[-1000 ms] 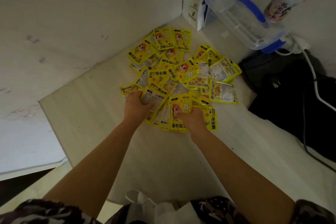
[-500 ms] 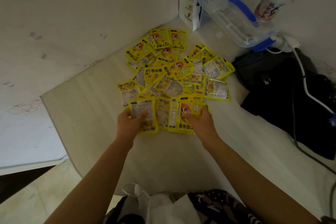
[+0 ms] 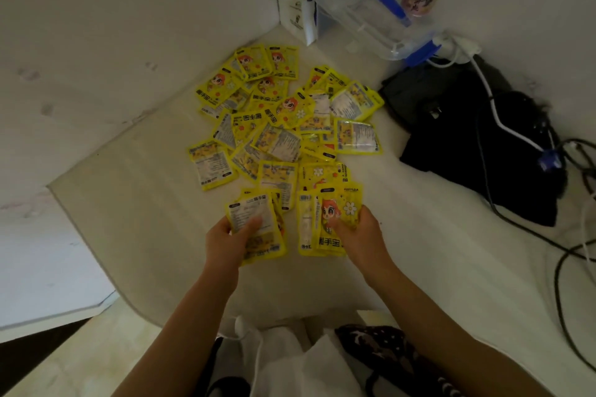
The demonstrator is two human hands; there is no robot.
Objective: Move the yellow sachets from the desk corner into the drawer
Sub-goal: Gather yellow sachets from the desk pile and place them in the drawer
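Two small stacks of yellow sachets (image 3: 277, 126) are pinched, one by the left hand (image 3: 225, 243), one by the right hand (image 3: 361, 235), above the desk (image 3: 145, 203).

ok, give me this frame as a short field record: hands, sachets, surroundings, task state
left hand: grips a small stack of yellow printed sachets, thumb on top
right hand: grips another stack of yellow sachets, cartoon face up
loose pile: many yellow sachets overlapping in the corner of the pale desk
right of pile: black fabric bundle, white cable
behind pile: clear plastic box with blue handle
drawer: not in view
task state: no sachets stowed that the frame shows
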